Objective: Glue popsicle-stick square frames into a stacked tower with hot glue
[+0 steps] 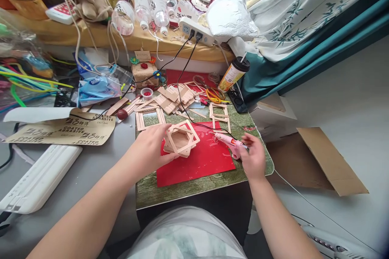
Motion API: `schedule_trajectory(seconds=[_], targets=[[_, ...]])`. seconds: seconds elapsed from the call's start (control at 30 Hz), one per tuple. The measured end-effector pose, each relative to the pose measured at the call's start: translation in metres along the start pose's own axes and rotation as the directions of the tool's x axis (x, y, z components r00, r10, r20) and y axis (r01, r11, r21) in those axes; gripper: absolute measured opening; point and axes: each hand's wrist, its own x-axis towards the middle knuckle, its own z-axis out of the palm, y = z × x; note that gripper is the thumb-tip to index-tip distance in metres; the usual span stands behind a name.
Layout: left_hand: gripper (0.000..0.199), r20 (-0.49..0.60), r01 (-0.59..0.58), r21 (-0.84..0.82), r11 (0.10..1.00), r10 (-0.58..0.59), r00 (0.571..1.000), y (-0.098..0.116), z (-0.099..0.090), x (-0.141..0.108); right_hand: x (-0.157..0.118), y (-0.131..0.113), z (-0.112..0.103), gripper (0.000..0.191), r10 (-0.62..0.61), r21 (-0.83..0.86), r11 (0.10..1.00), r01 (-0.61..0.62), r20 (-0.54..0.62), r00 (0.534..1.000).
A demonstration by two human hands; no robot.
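My left hand (153, 144) grips the side of a small hollow box (181, 137) made of stacked craft sticks. A square stick frame lies turned across its top, leaving a gap in the middle. The box is over a red sheet (203, 166). At the right, my right hand (254, 154) is closed at the rear and handle of a pink hot glue gun (231, 144), its fingers a little blurred. The gun's nozzle points left, towards the box. Strings of dried glue lie on the sheet near the nozzle.
Behind are a heap of craft sticks (176, 98), stick frames (220, 115), orange-handled scissors (216, 96) and a drink cup (234, 73). The gun's black cord crosses the board (158, 196) from a power strip (194, 28). Sandpaper (88, 129) lies left.
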Motion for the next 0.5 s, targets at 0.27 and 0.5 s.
schedule_trajectory(seconds=[0.27,0.5], targets=[[0.085,-0.038,-0.072,0.022,0.997,0.073,0.997,0.004,0.001,-0.003,-0.025,-0.076,0.046,0.042,-0.422,0.093,0.904,0.417,0.348,0.837],[0.085,-0.028,-0.065,0.036,0.997,0.066,0.997,0.004,0.000,-0.002,0.020,-0.082,0.115,0.043,-0.273,0.407,0.910,0.081,0.439,0.856]])
